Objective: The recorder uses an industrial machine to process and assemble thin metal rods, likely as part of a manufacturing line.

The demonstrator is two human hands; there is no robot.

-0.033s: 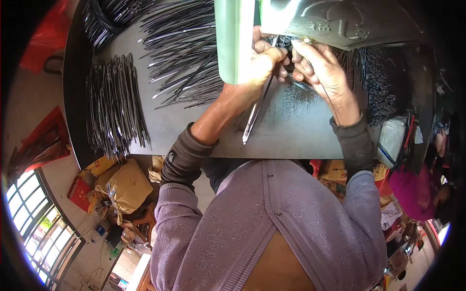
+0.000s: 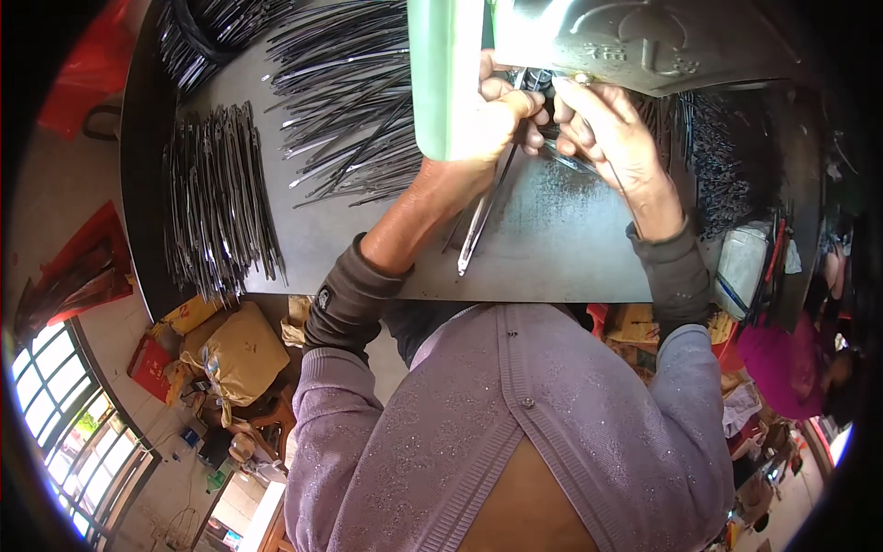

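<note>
My left hand (image 2: 501, 120) is closed, thumb and fingers pinched on a long thin dark metal strip. From there the strip (image 2: 475, 230) slants down toward the near table edge, ending in a shiny tip. Just to its right, my right hand (image 2: 621, 138) is closed too. A thin dark strip (image 2: 626, 195) runs back from its fingers over the wrist. Between the fingertips, beneath an embossed metal cover (image 2: 644, 46), lie small dark metal parts that I cannot make out. A pale green panel (image 2: 437, 101) hangs in front of part of my left hand.
Bundles of similar dark strips lie at left (image 2: 221, 202) and far left-centre (image 2: 354, 110) on the grey metal table (image 2: 359, 248). Small dark pieces (image 2: 717, 166) are heaped at right, near a whitish container (image 2: 741, 267). Bags (image 2: 241, 354) stand below the table.
</note>
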